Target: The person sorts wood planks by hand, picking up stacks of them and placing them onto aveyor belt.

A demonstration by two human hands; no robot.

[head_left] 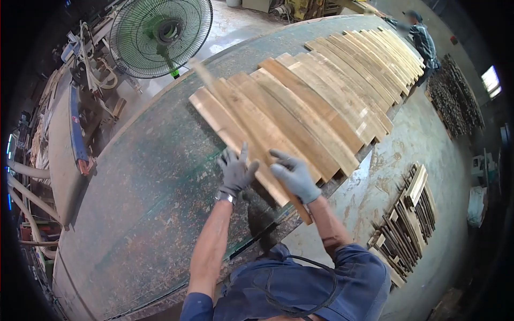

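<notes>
My left hand [235,171], in a grey glove, has its fingers spread beside the near ends of the boards. A narrow wooden board [247,136] runs between my hands; its far end is lifted and blurred by motion. My right hand [294,175], gloved in light grey, grips this board near its close end, with part of the grip hidden. Under it lies the leftmost board [214,115] of a long row of wooden boards [326,99], set side by side on the worn green table [155,187].
A large fan [166,33] stands beyond the table's left edge. Stacked wood strips [407,219] lie on the floor at right, with a darker pile [455,99] farther back. Another person [423,43] stands at the table's far end.
</notes>
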